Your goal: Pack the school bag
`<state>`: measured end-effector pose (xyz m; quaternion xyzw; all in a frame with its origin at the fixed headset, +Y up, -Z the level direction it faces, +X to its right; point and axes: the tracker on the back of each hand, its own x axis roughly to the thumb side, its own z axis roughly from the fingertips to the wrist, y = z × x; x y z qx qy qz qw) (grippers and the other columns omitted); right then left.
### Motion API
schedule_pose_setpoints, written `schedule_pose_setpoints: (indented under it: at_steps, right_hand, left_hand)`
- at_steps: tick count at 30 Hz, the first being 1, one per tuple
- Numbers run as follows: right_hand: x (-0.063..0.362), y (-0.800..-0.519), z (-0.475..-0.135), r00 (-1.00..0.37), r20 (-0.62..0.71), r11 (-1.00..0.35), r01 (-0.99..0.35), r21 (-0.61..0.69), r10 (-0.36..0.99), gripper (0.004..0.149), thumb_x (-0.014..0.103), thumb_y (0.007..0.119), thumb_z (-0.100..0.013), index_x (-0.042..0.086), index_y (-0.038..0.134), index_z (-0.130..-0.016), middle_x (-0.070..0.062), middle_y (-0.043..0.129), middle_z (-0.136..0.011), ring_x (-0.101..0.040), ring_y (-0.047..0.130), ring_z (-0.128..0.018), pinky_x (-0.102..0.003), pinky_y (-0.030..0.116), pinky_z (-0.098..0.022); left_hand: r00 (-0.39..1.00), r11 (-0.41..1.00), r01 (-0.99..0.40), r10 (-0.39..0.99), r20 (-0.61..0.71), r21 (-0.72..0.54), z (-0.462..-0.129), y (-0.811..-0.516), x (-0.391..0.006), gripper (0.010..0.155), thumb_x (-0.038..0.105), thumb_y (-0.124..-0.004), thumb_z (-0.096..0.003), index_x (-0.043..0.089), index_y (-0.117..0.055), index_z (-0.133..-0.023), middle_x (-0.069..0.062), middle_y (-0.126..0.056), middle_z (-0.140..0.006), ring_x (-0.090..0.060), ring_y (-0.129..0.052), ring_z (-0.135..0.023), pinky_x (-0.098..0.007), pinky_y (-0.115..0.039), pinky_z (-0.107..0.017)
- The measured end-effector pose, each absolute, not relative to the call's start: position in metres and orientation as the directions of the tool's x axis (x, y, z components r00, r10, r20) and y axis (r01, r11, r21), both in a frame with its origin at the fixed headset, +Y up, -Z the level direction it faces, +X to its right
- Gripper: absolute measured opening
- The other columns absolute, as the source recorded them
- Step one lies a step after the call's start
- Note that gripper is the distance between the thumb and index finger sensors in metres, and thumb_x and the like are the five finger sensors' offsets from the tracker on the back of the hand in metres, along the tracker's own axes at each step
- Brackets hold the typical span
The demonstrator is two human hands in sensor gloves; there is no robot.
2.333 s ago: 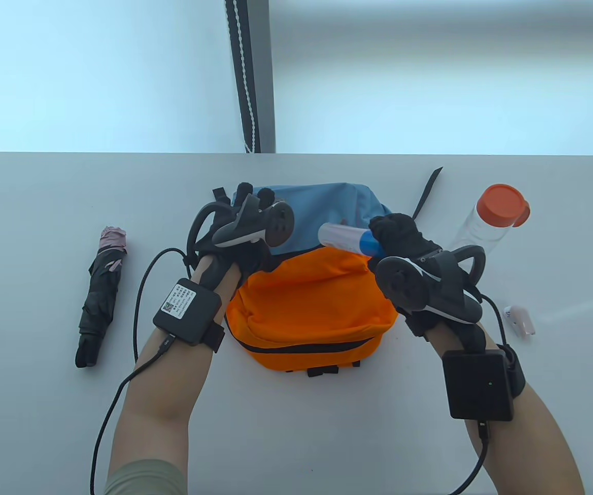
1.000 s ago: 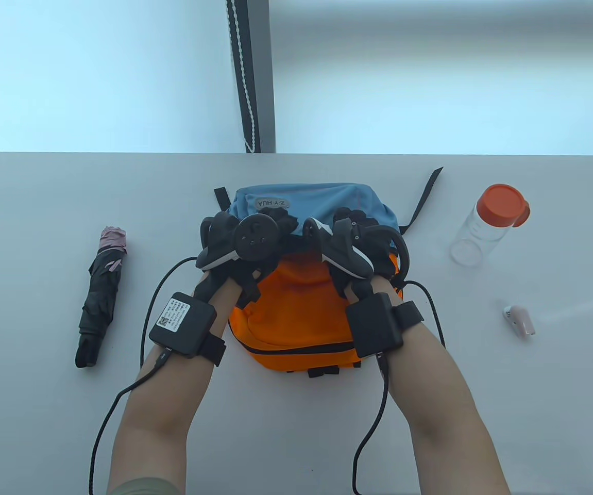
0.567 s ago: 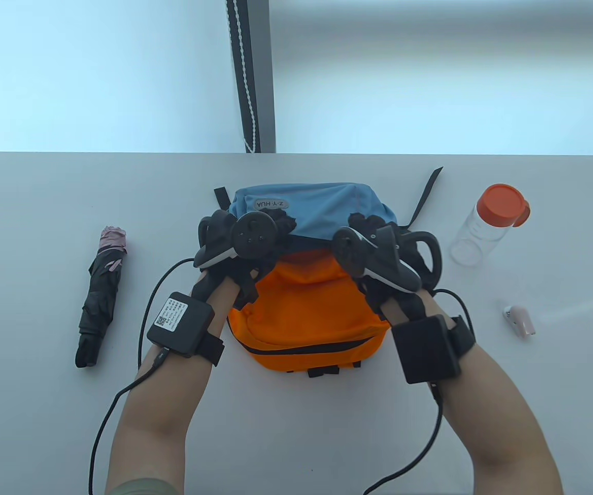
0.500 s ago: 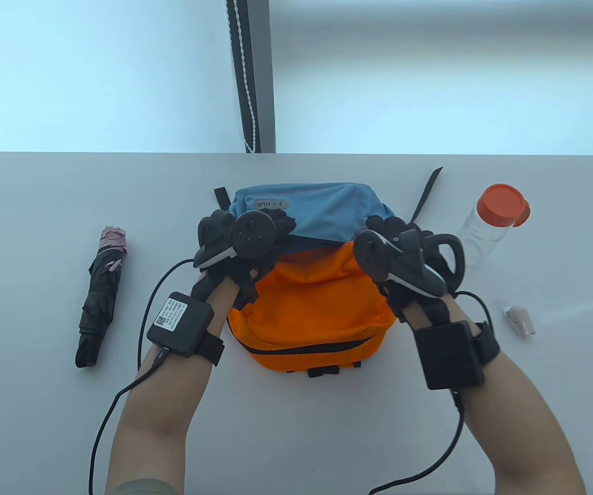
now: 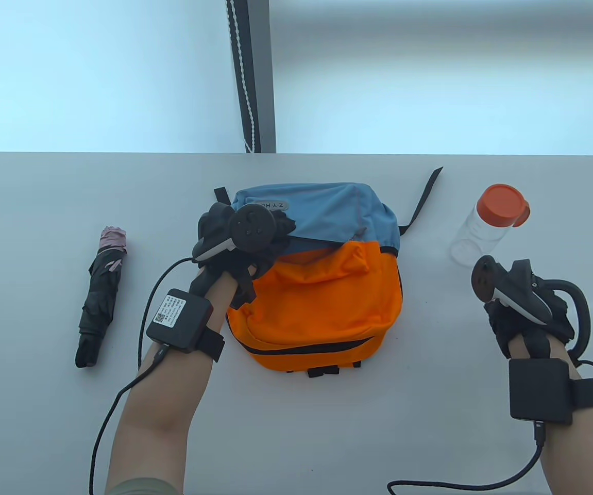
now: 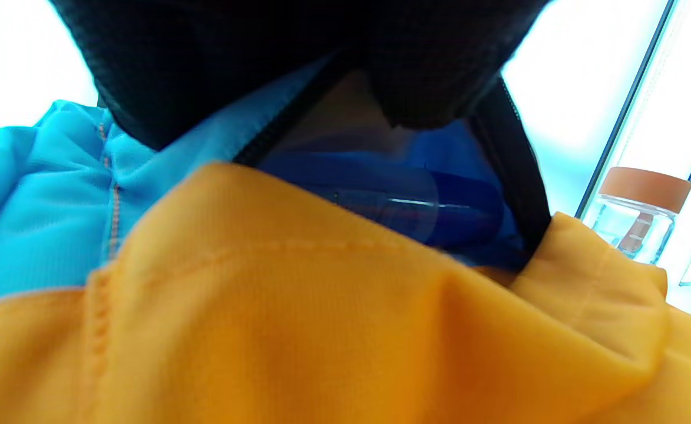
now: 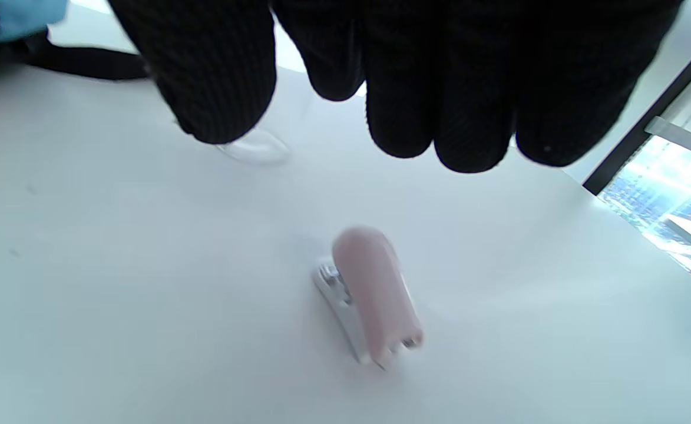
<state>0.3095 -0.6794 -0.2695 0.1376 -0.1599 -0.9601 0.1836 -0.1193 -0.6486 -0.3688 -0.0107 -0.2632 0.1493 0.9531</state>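
Note:
The orange and blue school bag (image 5: 322, 294) stands mid-table, its top opening facing away from me. My left hand (image 5: 275, 232) grips the blue edge (image 6: 204, 141) of that opening at the bag's left. Inside the gap lies a clear container with a blue cap (image 6: 427, 206). My right hand (image 5: 512, 322) hovers over the table right of the bag, fingers (image 7: 439, 118) loosely hanging and holding nothing. Just below them a small pink stapler (image 7: 374, 294) lies on the table, untouched; in the table view the hand hides it.
A clear bottle with an orange cap (image 5: 487, 227) stands at the back right, beyond my right hand. A folded black umbrella (image 5: 100, 299) lies far left. A black bag strap (image 5: 425, 198) trails toward the back right. The table's far edge runs behind the bag.
My right hand put the blue-capped container into the bag, came out empty and swung right and toward me to above the stapler. The left hand kept its grip on the opening.

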Motion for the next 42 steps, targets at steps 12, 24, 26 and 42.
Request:
schedule_pose_setpoints:
  at_steps: [12, 24, 26, 42]
  right_hand:
    - [0.336, -0.728, -0.266, -0.875, -0.284, -0.889, 0.279, 0.363, -0.391, 0.075, 0.024, 0.097, -0.047, -0.005, 0.064, -0.108, -0.025, 0.099, -0.091, -0.044, 0.108, -0.075, -0.061, 0.092, -0.051]
    - [0.276, -0.685, -0.276, -0.953, -0.157, -0.910, 0.185, 0.372, -0.258, 0.073, 0.017, 0.088, -0.052, -0.004, 0.054, -0.113, -0.033, 0.086, -0.098, -0.039, 0.111, -0.066, -0.056, 0.097, -0.044]
    - [0.252, -0.665, -0.279, -0.968, -0.064, -0.929, 0.213, 0.302, -0.243, 0.072, 0.015, 0.091, -0.051, -0.002, 0.057, -0.112, -0.032, 0.085, -0.098, -0.034, 0.112, -0.067, -0.052, 0.098, -0.046]
    - [0.105, -0.586, -0.305, -0.935, 0.350, -0.998, 0.059, -0.015, -0.060, 0.062, 0.023, 0.105, -0.039, 0.007, 0.085, -0.096, -0.023, 0.101, -0.086, -0.026, 0.121, -0.058, -0.043, 0.106, -0.042]
  left_hand:
    - [0.818, 0.955, -0.281, 0.290, 0.497, -0.094, -0.367, -0.650, -0.121, 0.047, 0.029, -0.087, -0.0471, 0.011, -0.088, -0.091, -0.024, -0.090, -0.096, -0.051, -0.089, -0.087, -0.063, -0.086, -0.058]
    - [0.859, 0.974, -0.219, 0.219, 0.463, -0.056, -0.366, -0.648, -0.108, 0.049, 0.033, -0.083, -0.0482, 0.009, -0.088, -0.091, -0.024, -0.092, -0.095, -0.050, -0.090, -0.086, -0.067, -0.084, -0.058]
    - [0.856, 0.969, -0.235, 0.242, 0.457, -0.072, -0.367, -0.648, -0.108, 0.049, 0.032, -0.083, -0.0482, 0.009, -0.088, -0.091, -0.025, -0.091, -0.095, -0.051, -0.089, -0.086, -0.067, -0.084, -0.058]
    - [0.859, 0.960, -0.254, 0.278, 0.430, -0.114, -0.370, -0.646, -0.109, 0.049, 0.032, -0.083, -0.0486, 0.009, -0.088, -0.091, -0.025, -0.090, -0.096, -0.051, -0.087, -0.087, -0.067, -0.083, -0.058]
